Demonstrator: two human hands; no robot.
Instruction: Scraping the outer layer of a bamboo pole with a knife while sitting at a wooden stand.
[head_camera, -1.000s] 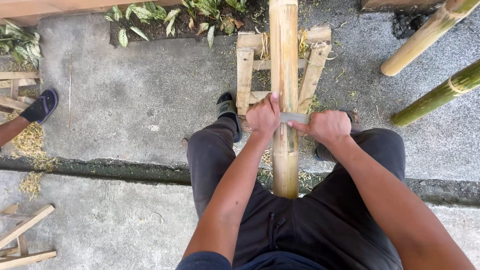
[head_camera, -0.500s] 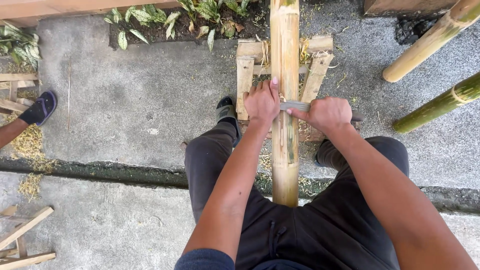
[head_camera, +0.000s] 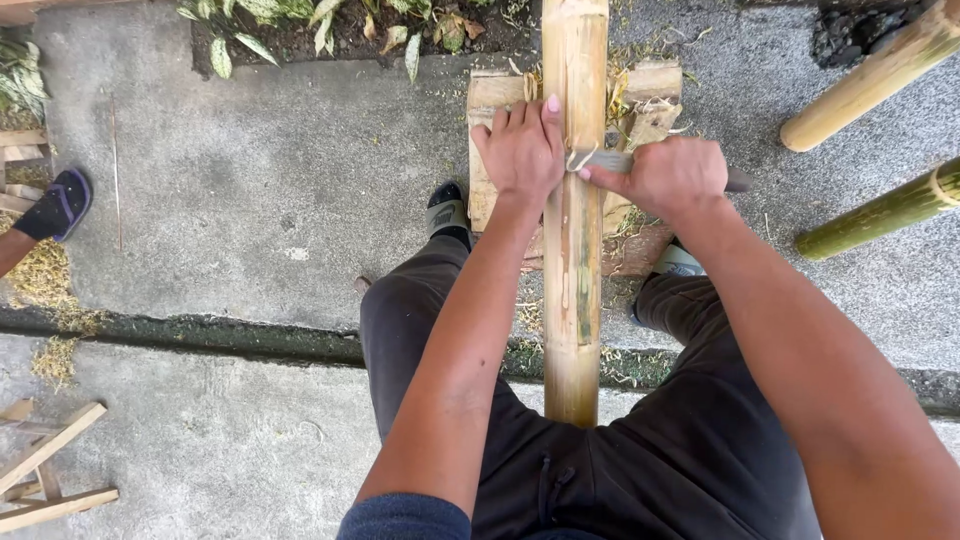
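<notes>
Both my hands have slid further up the bamboo pole (head_camera: 574, 250); my left hand (head_camera: 520, 150) lies flat against it, my right hand (head_camera: 668, 176) fists the knife (head_camera: 612, 160), over the wooden block (head_camera: 492, 95)

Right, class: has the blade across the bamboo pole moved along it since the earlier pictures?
Yes. The blade, held in the right hand, now lies farther up the bamboo pole, level with the wooden stand and away from the person's knees.
</notes>
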